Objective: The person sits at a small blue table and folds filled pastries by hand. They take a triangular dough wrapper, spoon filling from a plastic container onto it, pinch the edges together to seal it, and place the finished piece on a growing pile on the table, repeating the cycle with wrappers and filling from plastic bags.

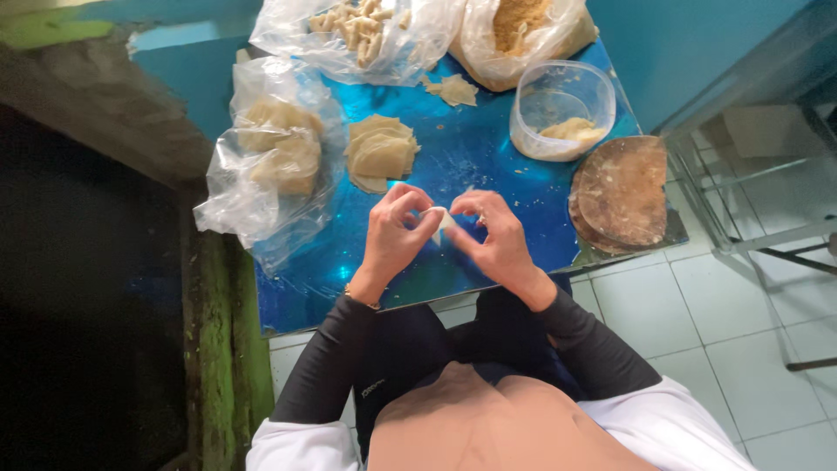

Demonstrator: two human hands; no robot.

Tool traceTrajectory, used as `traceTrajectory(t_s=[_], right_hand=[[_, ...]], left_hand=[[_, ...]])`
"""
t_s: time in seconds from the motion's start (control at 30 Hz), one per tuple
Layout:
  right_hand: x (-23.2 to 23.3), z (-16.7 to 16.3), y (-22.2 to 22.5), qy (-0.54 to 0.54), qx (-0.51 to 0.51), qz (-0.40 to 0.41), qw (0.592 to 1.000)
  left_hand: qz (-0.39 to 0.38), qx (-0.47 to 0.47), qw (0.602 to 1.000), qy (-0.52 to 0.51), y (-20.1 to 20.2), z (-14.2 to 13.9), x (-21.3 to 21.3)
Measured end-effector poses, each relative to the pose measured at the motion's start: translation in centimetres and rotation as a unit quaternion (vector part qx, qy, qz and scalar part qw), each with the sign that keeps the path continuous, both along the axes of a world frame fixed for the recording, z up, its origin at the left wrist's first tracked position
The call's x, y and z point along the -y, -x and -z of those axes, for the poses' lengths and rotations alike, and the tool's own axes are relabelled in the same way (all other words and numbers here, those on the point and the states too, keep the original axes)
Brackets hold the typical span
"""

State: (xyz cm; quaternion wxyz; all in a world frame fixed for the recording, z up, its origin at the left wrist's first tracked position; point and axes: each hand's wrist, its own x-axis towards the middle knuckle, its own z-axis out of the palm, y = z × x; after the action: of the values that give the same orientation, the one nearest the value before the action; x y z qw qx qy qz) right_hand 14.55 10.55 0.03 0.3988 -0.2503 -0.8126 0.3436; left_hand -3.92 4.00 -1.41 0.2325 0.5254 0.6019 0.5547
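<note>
Bare blue desk [488, 166] shows in the middle, decent room there. Bagged wrappers [266, 157] crowd the left, tub [561, 109] and round board [621, 194] block the right, bags [366, 35] line the far edge.

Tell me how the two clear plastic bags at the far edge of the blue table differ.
The left bag holds pale folded dough pieces you can count; the right bag holds a golden-brown crumbly mass with no separate pieces. The left bag lies spread wide and flat; the right bag bulges around its heap. Both are clear plastic, open, resting on the blue table.
</note>
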Motion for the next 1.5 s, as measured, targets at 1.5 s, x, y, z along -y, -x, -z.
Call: traceTrajectory(t_s=[1.5], right_hand=[[-6.5, -3.7, -1.9, -0.044, 0.100, -0.090, 0.990]], left_hand=[[0.130, 0.159, 0.979, 0.013, 0.6, -0.2, -2.4]])
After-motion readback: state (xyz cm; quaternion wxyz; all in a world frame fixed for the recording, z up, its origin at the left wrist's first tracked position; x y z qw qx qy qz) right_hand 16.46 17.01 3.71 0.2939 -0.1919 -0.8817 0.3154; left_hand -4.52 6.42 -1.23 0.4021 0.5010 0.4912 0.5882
